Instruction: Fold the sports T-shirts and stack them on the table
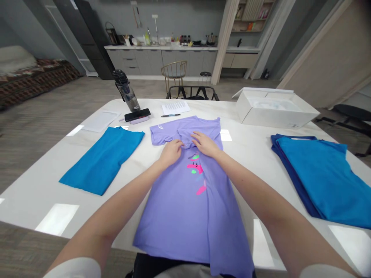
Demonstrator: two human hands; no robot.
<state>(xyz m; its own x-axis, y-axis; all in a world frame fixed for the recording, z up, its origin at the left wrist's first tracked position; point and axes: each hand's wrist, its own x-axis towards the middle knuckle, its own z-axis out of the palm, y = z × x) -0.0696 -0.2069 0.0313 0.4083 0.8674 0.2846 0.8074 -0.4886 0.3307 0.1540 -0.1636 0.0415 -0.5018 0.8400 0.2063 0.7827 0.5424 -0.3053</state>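
A purple T-shirt lies in front of me, its right side folded over lengthwise and its lower hem hanging past the table's front edge. Pink and green print shows on its chest, partly covered by the fold. My left hand has its fingers closed on the cloth below the sleeve, at the sleeve's edge. Flat on the folded upper part rests my right hand, its fingers spread and pressing on the fabric. Both hands are close together near the shirt's top.
On the white table, a folded blue T-shirt lies left and stacked blue shirts lie right. Behind are a bottle, a phone, a pen, papers and an open white box.
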